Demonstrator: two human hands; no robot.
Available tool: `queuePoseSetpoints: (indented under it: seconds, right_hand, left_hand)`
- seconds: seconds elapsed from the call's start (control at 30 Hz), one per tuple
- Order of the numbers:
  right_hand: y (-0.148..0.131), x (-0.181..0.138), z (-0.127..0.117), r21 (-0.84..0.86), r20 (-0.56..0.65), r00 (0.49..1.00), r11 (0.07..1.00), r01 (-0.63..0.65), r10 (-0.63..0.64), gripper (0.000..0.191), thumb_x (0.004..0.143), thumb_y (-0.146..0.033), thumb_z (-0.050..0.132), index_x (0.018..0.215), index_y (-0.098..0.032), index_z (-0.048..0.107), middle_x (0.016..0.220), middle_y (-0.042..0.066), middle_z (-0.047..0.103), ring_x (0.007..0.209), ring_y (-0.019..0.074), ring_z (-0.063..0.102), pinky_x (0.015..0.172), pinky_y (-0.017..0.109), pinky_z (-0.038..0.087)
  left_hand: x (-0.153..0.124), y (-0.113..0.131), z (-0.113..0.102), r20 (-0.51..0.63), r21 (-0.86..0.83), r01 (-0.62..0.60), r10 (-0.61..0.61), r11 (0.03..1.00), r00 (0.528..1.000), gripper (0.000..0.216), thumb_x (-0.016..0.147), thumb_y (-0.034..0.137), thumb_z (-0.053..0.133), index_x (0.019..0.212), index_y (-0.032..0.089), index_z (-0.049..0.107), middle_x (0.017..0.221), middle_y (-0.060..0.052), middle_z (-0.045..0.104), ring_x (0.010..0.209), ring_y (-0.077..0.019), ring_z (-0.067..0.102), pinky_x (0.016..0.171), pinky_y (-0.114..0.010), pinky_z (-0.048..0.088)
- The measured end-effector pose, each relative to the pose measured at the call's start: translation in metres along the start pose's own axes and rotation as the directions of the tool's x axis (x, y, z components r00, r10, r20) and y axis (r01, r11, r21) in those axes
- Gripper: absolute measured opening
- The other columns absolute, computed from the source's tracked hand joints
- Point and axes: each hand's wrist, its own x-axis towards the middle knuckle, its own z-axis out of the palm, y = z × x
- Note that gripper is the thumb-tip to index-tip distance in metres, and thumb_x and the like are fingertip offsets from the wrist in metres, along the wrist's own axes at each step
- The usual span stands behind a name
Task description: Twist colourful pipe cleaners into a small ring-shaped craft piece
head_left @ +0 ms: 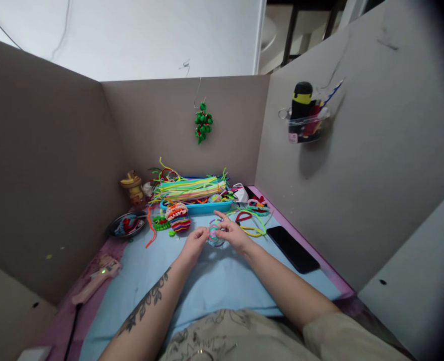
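Between my hands, above the blue cloth, is a small rounded craft piece of coiled pipe cleaners in purple, pink and teal. My left hand pinches its left edge, thumb and fingers pressed together. From the right, my right hand grips the piece with thumb and fingers, while one finger sticks up and away. Just left of my hands sits a striped pipe-cleaner piece, with an orange and cream one behind it. A green piece lies beside them.
A blue tray heaped with pipe cleaners stands at the back. A metal bowl and a pink glue gun are on the left. On the right lie a black phone and loose stems. Grey panels enclose three sides.
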Motion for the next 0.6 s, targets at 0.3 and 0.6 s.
queuePoseSetpoints:
  seconds: [0.3,0.6]
  right_hand:
    - [0.003,0.003,-0.007,0.004,0.035,0.999,1.000,-0.021,0.021,0.029,0.063,-0.046,0.068,0.067,-0.018,0.066,0.143,0.006,0.027,0.123,0.0257,0.038,0.097,0.036,0.033]
    - [0.008,0.010,-0.004,-0.098,-0.225,0.974,0.995,-0.011,-0.012,0.031,0.072,-0.044,0.059,0.094,-0.023,0.061,0.121,0.007,0.051,0.118,0.0223,0.042,0.099,0.039,0.030]
  left_hand:
    - [0.001,-0.005,0.004,0.006,-0.101,0.083,-0.083,0.991,0.997,0.031,0.066,0.043,0.065,0.061,0.013,0.059,0.060,0.000,0.051,0.060,-0.0112,0.043,0.059,-0.023,0.032]
    - [0.005,-0.005,-0.006,-0.219,-0.064,0.089,-0.101,0.994,0.971,0.030,0.063,0.044,0.067,0.067,0.014,0.067,0.065,-0.003,0.062,0.063,-0.0142,0.049,0.061,-0.025,0.034]
